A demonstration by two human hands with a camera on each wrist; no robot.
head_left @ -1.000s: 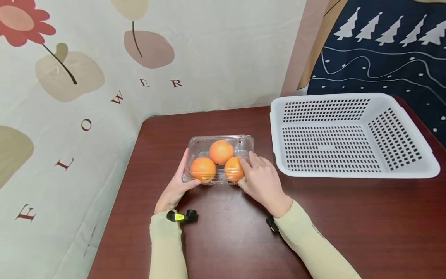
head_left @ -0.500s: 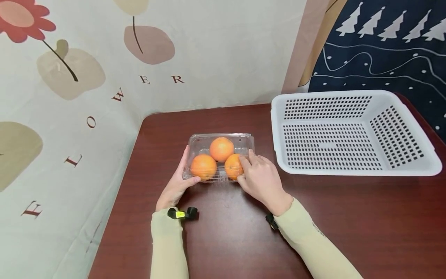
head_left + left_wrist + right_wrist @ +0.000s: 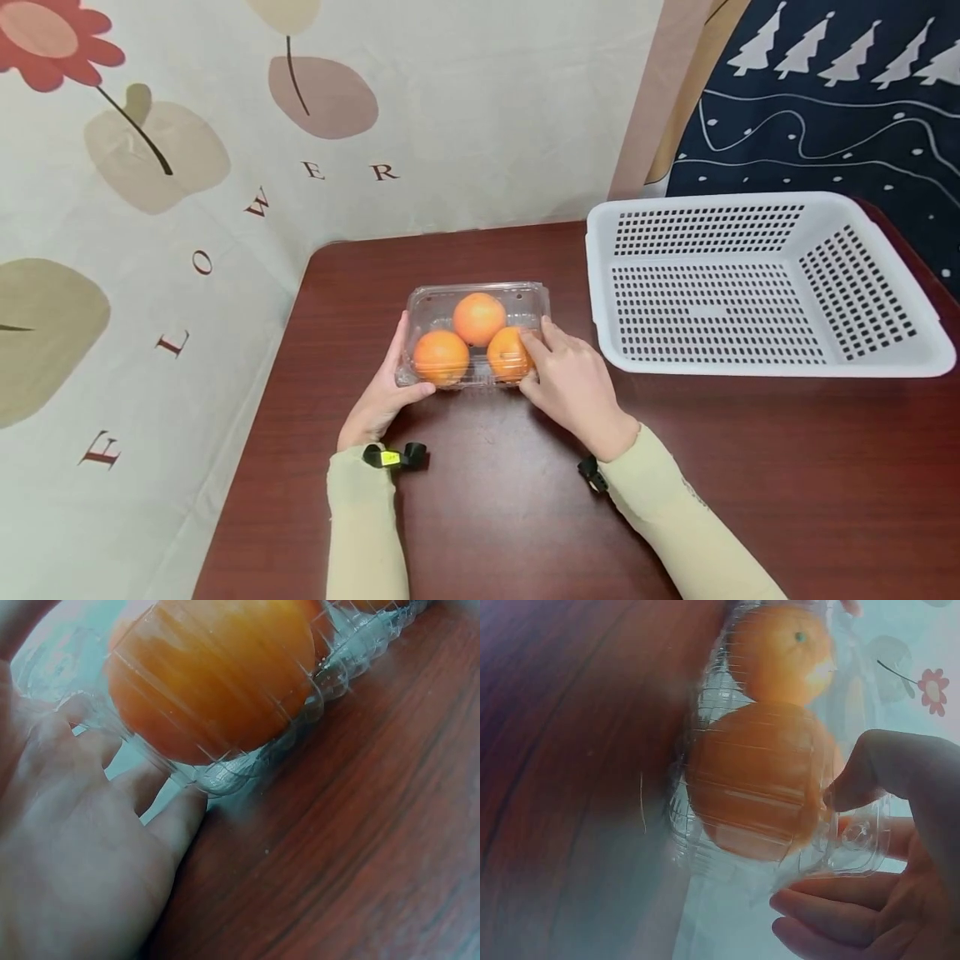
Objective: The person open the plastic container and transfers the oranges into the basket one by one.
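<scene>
Head view: a rectangular clear plastic box (image 3: pixel 477 377) with ribbed sides is between my two hands, over the left part of the table; whether its base lies flat on the wood or is held just off it, I cannot tell. Inside are three round orange fruits (image 3: pixel 478 320), two along the edge nearest me and the third behind them, near the middle. My left hand (image 3: pixel 380 398) grips the box at its left end, thumb laid on the near corner and fingers along the side; in the left wrist view some of those fingers pass behind the clear wall. My right hand (image 3: pixel 576 387) holds the near right corner, fingers bent, the forefinger over the fruit on that side; the right wrist view shows one bent digit pressed to the plastic edge. Pale yellow-green sleeves (image 3: pixel 363 517) cover my arms, and at my left wrist is a black band (image 3: pixel 414 455) with a yellow label. Beneath lies the dark red-brown wooden table (image 3: pixel 495 517). To the right of the box, apart from it, stands a large white rectangular plastic basket (image 3: pixel 750 369) full of small holes. Beyond hang a cream cloth (image 3: pixel 487 125) lettered FLOWER and, at far right, a navy cloth (image 3: pixel 817 137) printed with white trees.
</scene>
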